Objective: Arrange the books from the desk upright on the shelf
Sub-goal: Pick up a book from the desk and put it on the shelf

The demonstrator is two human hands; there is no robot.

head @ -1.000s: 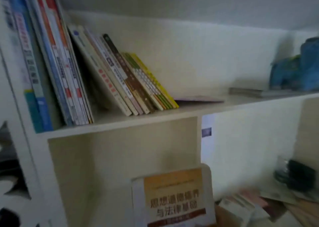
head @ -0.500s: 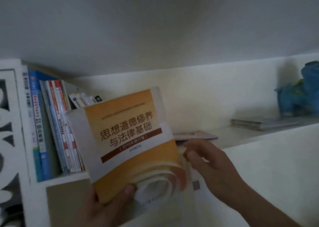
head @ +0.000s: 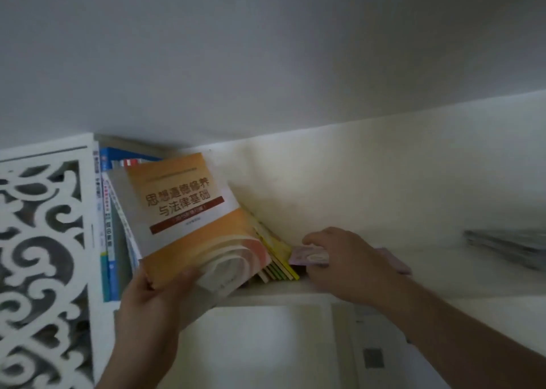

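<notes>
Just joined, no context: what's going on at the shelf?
A person is shelving books. The left hand grips the orange book by its lower corner, tilted against the leaning books on the shelf. The right hand rests on a pink book lying flat beside them.

White carved scrollwork panel at left, pale back wall, grey ceiling above
</notes>
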